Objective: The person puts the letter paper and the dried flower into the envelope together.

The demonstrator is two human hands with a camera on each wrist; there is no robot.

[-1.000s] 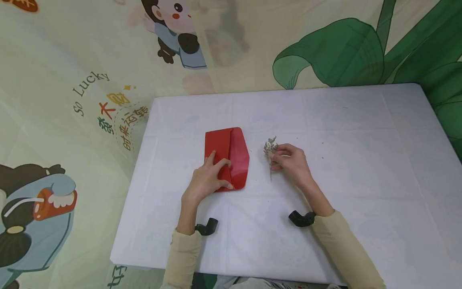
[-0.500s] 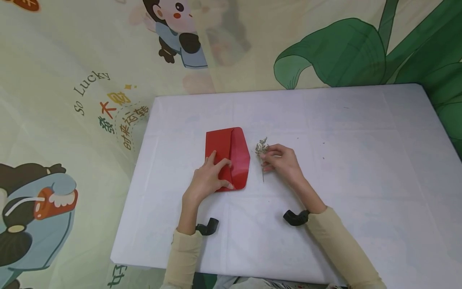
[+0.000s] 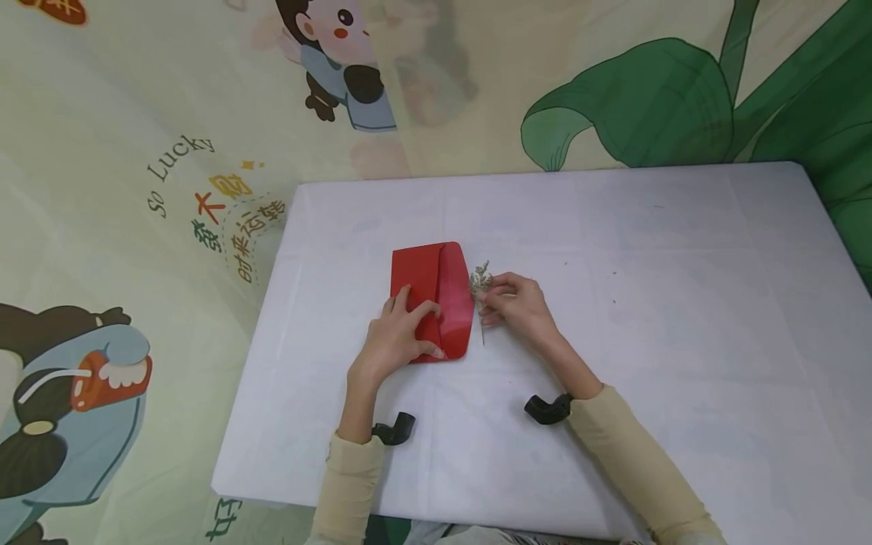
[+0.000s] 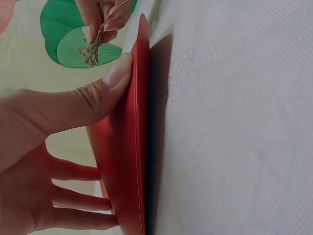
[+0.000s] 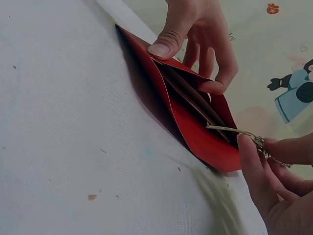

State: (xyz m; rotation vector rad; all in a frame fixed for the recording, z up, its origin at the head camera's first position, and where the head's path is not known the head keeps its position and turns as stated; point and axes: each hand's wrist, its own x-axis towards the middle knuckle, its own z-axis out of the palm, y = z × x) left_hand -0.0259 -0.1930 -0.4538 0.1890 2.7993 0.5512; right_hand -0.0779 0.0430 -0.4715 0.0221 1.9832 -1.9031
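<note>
A red envelope [image 3: 414, 274] lies on the table with its flap [image 3: 456, 303] unfolded to the right. Spread over it, my left hand [image 3: 395, 333] rests its fingertips and thumb on the paper; in the right wrist view the pocket [image 5: 188, 105] gapes beneath that hand [image 5: 203, 36]. My right hand [image 3: 521, 306] pinches a small dried flower sprig [image 3: 480, 278] just right of the flap. The stem [image 5: 225, 128] points toward the pocket in the right wrist view. Beyond my left thumb, the left wrist view shows the sprig [image 4: 91, 51] hanging from my right fingers [image 4: 110, 19].
A white cloth covers the table [image 3: 613, 454]. Small dark crumbs [image 5: 92, 197] lie scattered on it. Black curved devices [image 3: 397, 429] are at both wrists. Behind the table hangs a printed curtain [image 3: 477, 144] with cartoon figures and green leaves.
My right hand has moved left with the sprig, from a gap away to right beside the envelope's flap. My left hand stays in place on the envelope.
</note>
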